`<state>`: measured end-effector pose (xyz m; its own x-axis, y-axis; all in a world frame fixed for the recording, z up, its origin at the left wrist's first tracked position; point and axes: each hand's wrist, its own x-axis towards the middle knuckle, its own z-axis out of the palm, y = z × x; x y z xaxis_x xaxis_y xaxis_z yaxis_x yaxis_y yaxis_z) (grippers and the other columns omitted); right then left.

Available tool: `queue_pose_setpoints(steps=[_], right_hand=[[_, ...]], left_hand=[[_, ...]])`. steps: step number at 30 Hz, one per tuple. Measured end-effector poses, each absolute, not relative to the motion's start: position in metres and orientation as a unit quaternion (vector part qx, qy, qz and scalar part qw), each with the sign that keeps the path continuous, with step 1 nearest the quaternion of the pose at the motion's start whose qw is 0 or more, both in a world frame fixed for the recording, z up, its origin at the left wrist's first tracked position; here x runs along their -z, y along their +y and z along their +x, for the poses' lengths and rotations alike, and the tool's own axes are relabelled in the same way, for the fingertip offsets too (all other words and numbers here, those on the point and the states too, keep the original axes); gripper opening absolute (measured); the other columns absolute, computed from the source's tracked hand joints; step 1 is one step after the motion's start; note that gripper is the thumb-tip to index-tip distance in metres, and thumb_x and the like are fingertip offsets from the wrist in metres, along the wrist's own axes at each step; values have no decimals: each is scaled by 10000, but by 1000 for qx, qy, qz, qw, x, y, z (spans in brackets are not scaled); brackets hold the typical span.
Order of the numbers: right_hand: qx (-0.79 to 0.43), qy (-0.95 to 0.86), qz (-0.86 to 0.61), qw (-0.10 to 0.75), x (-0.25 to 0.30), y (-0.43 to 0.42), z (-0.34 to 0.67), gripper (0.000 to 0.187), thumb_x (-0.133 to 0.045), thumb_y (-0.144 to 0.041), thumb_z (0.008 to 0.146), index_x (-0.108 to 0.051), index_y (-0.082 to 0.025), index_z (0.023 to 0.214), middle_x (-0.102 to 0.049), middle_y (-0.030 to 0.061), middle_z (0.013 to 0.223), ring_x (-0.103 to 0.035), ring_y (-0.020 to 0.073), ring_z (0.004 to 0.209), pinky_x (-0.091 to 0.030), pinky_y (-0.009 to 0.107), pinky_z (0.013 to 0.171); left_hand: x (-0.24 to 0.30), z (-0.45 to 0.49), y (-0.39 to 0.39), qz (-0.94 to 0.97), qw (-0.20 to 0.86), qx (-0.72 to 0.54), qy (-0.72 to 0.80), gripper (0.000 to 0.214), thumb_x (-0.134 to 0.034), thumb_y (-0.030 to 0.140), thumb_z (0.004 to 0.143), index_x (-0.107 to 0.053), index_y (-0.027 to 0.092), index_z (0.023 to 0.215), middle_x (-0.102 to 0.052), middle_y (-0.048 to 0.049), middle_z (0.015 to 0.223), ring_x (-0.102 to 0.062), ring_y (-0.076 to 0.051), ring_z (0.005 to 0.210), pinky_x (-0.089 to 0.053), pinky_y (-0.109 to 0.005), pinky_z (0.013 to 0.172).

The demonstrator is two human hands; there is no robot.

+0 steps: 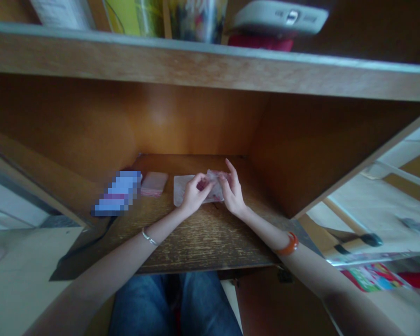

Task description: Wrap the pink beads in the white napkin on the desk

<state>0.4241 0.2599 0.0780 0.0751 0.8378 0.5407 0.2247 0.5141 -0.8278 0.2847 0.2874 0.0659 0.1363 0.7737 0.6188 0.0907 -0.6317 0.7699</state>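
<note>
My left hand [194,195] and my right hand [232,191] meet over a wooden desk [203,242], both pinching a small pink and white packet [213,183]. The packet is lifted a little above a white sheet [179,189] that lies flat on the desk. The left fingers curl round the packet's left edge. On its right edge sit the right thumb and forefinger, with the other fingers raised. A silver bracelet is on my left wrist and an orange bangle on my right.
A small pink stack [154,183] lies left of the sheet, beside a blurred blue-purple item [118,193]. A shelf [210,65] with containers overhangs the desk nook. Wooden side walls close in left and right. A colourful booklet [371,276] lies at lower right.
</note>
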Motion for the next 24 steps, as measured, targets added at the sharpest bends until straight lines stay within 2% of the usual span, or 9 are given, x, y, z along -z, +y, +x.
queue_pose_setpoints(steps=[4, 6, 9, 13, 15, 19, 24], right_hand=[[-267, -592, -429, 628, -73, 270, 425, 415, -519, -436, 891, -488, -197, 1229, -655, 96, 1039, -629, 191, 859, -520, 353, 752], [-284, -577, -421, 640, -73, 273, 425, 347, -543, -433, 875, -539, -181, 1113, -654, 91, 989, -628, 184, 833, -516, 333, 723], [-295, -566, -415, 648, -76, 272, 424, 310, -561, -425, 864, -556, -178, 1050, -654, 67, 893, -626, 172, 775, -510, 310, 682], [-283, -579, -421, 638, -80, 269, 422, 291, -557, -428, 867, -563, -189, 1031, -655, 52, 856, -625, 168, 756, -509, 299, 662], [-282, -578, -425, 636, -81, 268, 422, 290, -556, -431, 866, -565, -191, 1028, -652, 49, 850, -620, 164, 740, -505, 291, 640], [-283, -574, -427, 639, -82, 268, 421, 292, -566, -437, 855, -573, -188, 1007, -646, 55, 873, -614, 161, 745, -500, 287, 638], [-286, -584, -430, 626, -81, 268, 421, 259, -580, -453, 831, -553, -198, 868, -626, 35, 797, -582, 153, 695, -480, 278, 612]], left_hand=[[-66, 286, 290, 653, 310, -612, 319, 202, -654, 327, 809, -514, 189, 763, -531, 33, 691, -526, -98, 631, -433, -208, 599], [-68, 287, 290, 637, 327, -617, 326, 244, -676, 377, 786, -518, 191, 782, -547, 29, 703, -542, -102, 633, -442, -213, 598], [-71, 286, 288, 614, 356, -624, 326, 312, -619, 495, 809, -537, 194, 812, -595, 2, 738, -583, -119, 653, -466, -225, 593], [-73, 285, 285, 601, 405, -596, 345, 387, -462, 564, 886, -521, 198, 778, -496, 46, 540, -487, -93, 427, -378, -205, 414], [-72, 284, 284, 596, 415, -587, 357, 397, -461, 576, 881, -494, 202, 754, -453, 64, 503, -456, -82, 375, -345, -195, 371], [-69, 284, 286, 589, 395, -605, 362, 405, -479, 584, 867, -473, 203, 731, -484, 57, 553, -484, -72, 379, -363, -180, 359], [-70, 283, 287, 583, 376, -617, 371, 375, -463, 557, 888, -479, 210, 747, -481, 64, 526, -503, -81, 375, -372, -178, 356]])
